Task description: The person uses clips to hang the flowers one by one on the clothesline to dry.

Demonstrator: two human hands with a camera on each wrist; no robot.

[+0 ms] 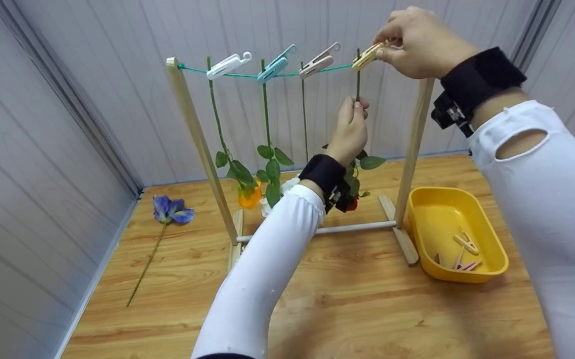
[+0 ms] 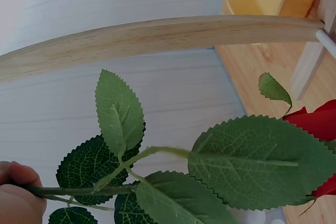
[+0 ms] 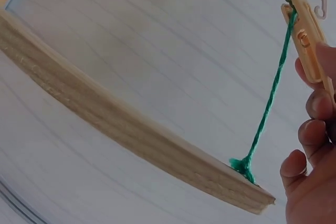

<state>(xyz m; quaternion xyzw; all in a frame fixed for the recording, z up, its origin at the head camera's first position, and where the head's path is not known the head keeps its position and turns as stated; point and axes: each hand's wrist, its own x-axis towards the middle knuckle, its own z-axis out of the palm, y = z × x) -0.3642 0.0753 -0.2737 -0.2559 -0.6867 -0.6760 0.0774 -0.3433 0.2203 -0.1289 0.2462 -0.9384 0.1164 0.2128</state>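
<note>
four clothespins sit along the green string [image 1: 237,75] of the wooden rack [image 1: 195,129], and the right hand [image 1: 419,42] pinches the last of them, the yellow clothespin [image 1: 367,56], its fingers [image 3: 315,103] clamped on the peg's tail beside the right post. the peg's jaws sit at the string and the top of the rose stem [image 1: 357,75]. the left hand [image 1: 349,132] grips this stem lower down, fingers curled round it, holding it upright; the leaves [image 2: 252,163] and the red bloom [image 2: 317,124] hang below the wrist, above the rack's base rail.

the white clothespin [image 1: 227,65], blue clothespin [image 1: 275,67] and pink clothespin [image 1: 319,62] each hold a hanging stem to the left, with little free string between the pink peg and the yellow one. the right post stands just beside the held peg, so room there is tight.

on the worktop [image 1: 347,309], the yellow tray [image 1: 467,199] lies just right of the rack's foot, near the worktop's right edge, with a few spare pegs [image 1: 464,249] inside. a purple flower [image 1: 170,209] lies flat at the left, close to the wall edge and well apart from the rack. the near part of the worktop lies open in front of the rack.
</note>
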